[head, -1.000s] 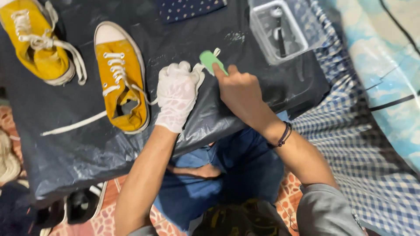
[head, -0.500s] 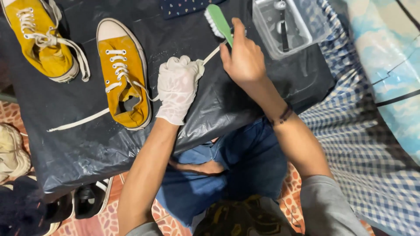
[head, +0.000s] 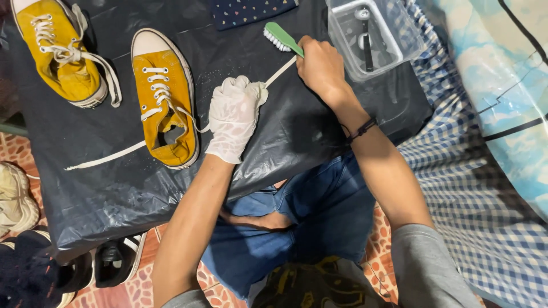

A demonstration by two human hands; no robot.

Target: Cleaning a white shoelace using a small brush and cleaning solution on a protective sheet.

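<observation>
Left hand (head: pixel 234 117) in a white glove, fist clamped on a flat white shoelace (head: pixel 281 71), bare right hand (head: pixel 321 68) at two o'clock gripping a green plastic scrub brush (head: pixel 282 37), bristles seemingly just above the black plastic-covered surface (head: pixel 297 131), yellow canvas sneaker (head: pixel 164 97) at nine o'clock, clear plastic tub (head: pixel 374 35) at one o'clock.

two shoes (head: pixel 164 97) were mustard yellow with white laces, the brush (head: pixel 283 37) green, the glove (head: pixel 233 117) white, the sheet (head: pixel 114 188) black, the cloth (head: pixel 456 188) blue-and-white checked.
</observation>
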